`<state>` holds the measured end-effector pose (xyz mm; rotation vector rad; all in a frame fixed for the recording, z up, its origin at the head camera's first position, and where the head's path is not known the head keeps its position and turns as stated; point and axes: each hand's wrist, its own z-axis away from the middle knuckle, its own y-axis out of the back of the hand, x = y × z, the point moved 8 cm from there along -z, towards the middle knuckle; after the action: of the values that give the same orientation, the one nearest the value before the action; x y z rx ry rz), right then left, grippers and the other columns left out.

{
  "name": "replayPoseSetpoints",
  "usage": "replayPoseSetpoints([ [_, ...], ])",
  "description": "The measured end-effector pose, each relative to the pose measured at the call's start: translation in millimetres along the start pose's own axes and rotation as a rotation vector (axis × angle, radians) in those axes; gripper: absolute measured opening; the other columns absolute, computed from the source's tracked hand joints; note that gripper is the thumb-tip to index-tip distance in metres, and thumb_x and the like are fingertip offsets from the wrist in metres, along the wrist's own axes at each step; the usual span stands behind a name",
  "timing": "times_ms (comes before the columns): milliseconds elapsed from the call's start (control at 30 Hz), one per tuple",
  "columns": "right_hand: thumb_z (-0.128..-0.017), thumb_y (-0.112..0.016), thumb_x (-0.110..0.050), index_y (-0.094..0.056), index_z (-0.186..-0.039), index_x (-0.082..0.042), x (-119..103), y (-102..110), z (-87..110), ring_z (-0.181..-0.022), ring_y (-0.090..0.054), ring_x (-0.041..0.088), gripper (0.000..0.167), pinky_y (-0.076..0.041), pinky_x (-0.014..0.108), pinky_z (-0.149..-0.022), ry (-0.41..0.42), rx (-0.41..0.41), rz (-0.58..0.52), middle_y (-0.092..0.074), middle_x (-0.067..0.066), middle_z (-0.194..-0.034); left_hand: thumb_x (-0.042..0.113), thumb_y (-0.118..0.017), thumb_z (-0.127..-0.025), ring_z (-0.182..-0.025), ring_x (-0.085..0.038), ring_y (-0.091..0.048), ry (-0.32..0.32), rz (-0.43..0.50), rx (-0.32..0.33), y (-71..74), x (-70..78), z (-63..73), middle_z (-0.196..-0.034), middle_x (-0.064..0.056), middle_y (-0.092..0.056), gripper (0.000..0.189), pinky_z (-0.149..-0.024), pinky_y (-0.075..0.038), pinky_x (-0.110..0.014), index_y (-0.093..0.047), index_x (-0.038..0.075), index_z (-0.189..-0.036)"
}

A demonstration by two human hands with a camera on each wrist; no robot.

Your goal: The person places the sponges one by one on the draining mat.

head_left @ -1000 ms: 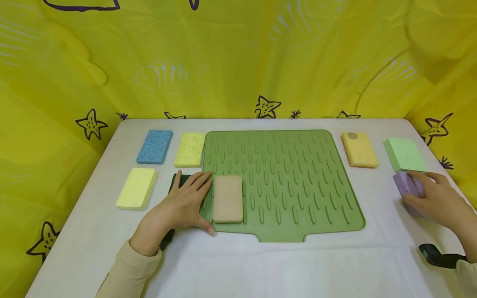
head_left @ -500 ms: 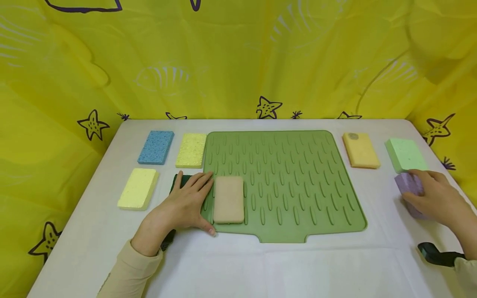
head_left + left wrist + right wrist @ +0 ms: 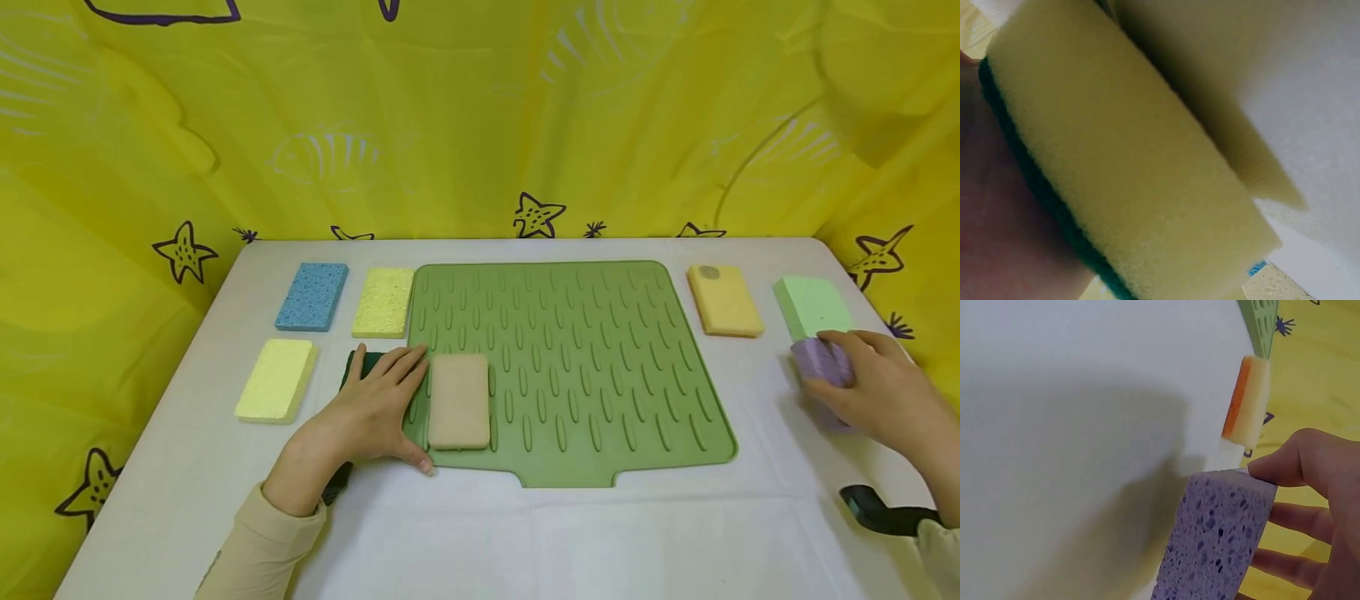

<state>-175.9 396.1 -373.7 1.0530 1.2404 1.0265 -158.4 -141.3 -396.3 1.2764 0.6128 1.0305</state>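
At the right side of the table, my right hand [image 3: 885,396] grips a purple sponge [image 3: 823,360]. In the right wrist view the thumb presses one end of the pored purple sponge [image 3: 1210,540], which casts a shadow on the tabletop. A mint green sponge [image 3: 813,304] lies just behind it. My left hand [image 3: 375,417], fingers spread, rests over a dark green and yellow scouring sponge [image 3: 1129,144], mostly hidden under it in the head view. Its fingertips reach the left edge of the green ridged mat [image 3: 585,367]. A beige sponge [image 3: 459,402] lies on the mat beside that hand.
Left of the mat lie a blue sponge [image 3: 311,297], a yellow sponge [image 3: 382,302] and another yellow sponge [image 3: 276,380]. A yellow-orange sponge [image 3: 725,300] lies right of the mat. Yellow curtains [image 3: 450,125] surround the white table [image 3: 600,550].
My right hand has shifted slightly toward the back with the purple sponge, which overlaps the mint sponge's front edge a bit more. My left hand stays put.
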Motion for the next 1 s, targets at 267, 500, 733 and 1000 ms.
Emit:
replayPoseSetpoints([
  [267, -0.089, -0.070, -0.027, -0.040, -0.137, 0.008, -19, 5, 0.1, -0.108, -0.037, 0.058, 0.067, -0.038, 0.071, -0.078, 0.043, 0.014, -0.017, -0.030, 0.048, -0.132, 0.079, -0.077, -0.053, -0.153, -0.033, -0.016, 0.007, 0.004, -0.005, -0.3, -0.1, 0.6, -0.167, -0.010, -0.017, 0.137, -0.116, 0.000, -0.071, -0.027, 0.005, -0.156],
  [500, -0.089, -0.070, -0.027, -0.038, -0.140, 0.007, -36, 10, 3.9, -0.099, -0.044, 0.057, 0.070, -0.042, 0.068, -0.071, 0.044, 0.003, -0.031, -0.028, 0.047, -0.133, 0.079, -0.078, -0.053, -0.153, -0.033, -0.016, 0.004, 0.002, -0.005, 0.3, 0.2, -0.3, -0.167, -0.010, -0.017, 0.137, -0.116, 0.000, -0.072, -0.027, 0.005, -0.156],
  [733, -0.087, -0.073, -0.023, -0.041, -0.138, 0.006, -57, 13, 4.4, -0.094, -0.050, 0.056, 0.067, -0.044, 0.066, -0.068, 0.106, 0.020, -0.048, -0.032, 0.045, -0.133, 0.080, -0.077, -0.053, -0.153, -0.033, -0.016, 0.005, 0.007, -0.010, -0.4, 0.2, 0.1, -0.167, -0.010, -0.016, 0.137, -0.116, 0.001, -0.072, -0.027, 0.005, -0.156],
  [1000, -0.086, -0.072, -0.025, -0.041, -0.142, 0.001, -78, 12, 5.0, -0.091, -0.053, 0.055, 0.069, -0.045, 0.060, -0.061, 0.144, 0.005, -0.064, -0.033, 0.041, -0.135, 0.082, -0.075, -0.053, -0.154, -0.032, -0.015, 0.006, -0.006, -0.012, 0.1, 0.0, -0.3, -0.167, -0.009, -0.015, 0.138, -0.116, 0.001, -0.072, -0.026, 0.005, -0.157],
])
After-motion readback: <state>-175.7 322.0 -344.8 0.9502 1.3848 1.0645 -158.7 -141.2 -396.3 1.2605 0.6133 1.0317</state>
